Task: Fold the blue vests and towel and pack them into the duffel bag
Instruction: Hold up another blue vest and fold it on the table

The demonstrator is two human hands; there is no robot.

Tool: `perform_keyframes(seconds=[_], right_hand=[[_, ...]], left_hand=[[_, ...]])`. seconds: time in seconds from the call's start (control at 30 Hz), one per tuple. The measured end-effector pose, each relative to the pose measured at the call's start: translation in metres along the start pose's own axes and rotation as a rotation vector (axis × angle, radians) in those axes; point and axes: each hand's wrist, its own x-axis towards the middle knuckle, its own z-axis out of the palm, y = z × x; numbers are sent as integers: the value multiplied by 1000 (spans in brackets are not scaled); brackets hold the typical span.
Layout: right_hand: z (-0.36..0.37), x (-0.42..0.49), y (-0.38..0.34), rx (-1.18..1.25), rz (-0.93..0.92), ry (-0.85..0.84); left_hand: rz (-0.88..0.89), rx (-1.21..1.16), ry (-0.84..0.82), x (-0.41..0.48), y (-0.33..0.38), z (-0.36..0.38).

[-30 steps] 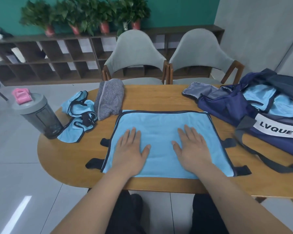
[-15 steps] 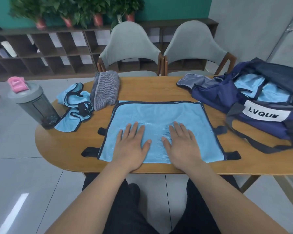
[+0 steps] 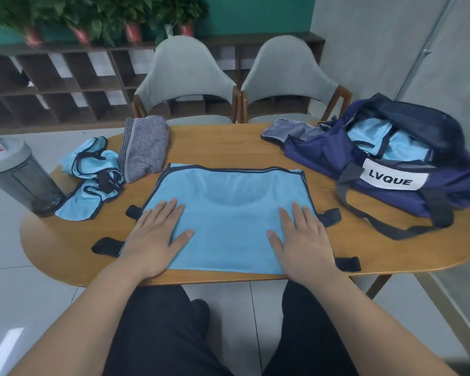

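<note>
A light blue vest (image 3: 228, 210) with dark trim and black side straps lies flat on the wooden table (image 3: 223, 147) in front of me. My left hand (image 3: 158, 234) presses flat on its left part, fingers straight. My right hand (image 3: 303, 237) presses flat on its right part near the edge. A second blue vest (image 3: 90, 177) lies crumpled at the left. A grey striped towel (image 3: 144, 147) sits folded beside it. The navy duffel bag (image 3: 385, 164), marked LVQUE, stands unzipped at the right with blue fabric inside.
A grey shaker bottle (image 3: 19, 177) stands at the table's left edge. Two grey chairs (image 3: 185, 77) face me across the table. A low shelf with potted plants (image 3: 130, 20) runs along the back wall. The bag's strap (image 3: 391, 229) trails onto the table.
Both hands have slid apart from the vest's middle towards its left and right sides, staying flat on the fabric. The camera view has shifted a little.
</note>
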Motion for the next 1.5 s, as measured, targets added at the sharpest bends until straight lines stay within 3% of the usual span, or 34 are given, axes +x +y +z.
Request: perform_keyframes(seconds=[0.2, 0.4, 0.5, 0.6, 0.9, 1.0, 1.23, 1.4, 1.5], right_hand=[[-29, 17, 6, -48, -56, 13], [-34, 105, 23, -13, -221, -11], [-27, 124, 46, -56, -176, -51], [-24, 133, 68, -100, -135, 36], [-34, 152, 72, 4, -79, 75], [-34, 154, 74, 38, -63, 89], [-33, 151, 80, -19, -4, 60], [-37, 144, 78, -31, 28, 66], [-43, 141, 79, 53, 15, 97]], left_hand=[[43, -11, 13, 11, 4, -14], [282, -176, 30, 43, 132, -4], [333, -71, -16, 46, 166, 16], [368, 19, -27, 41, 161, 25], [596, -233, -54, 33, 189, -4], [688, -211, -45, 26, 209, 7], [742, -207, 172, 5, 214, 24], [851, 95, 307, -8, 219, 31], [816, 107, 429, -16, 227, 37]])
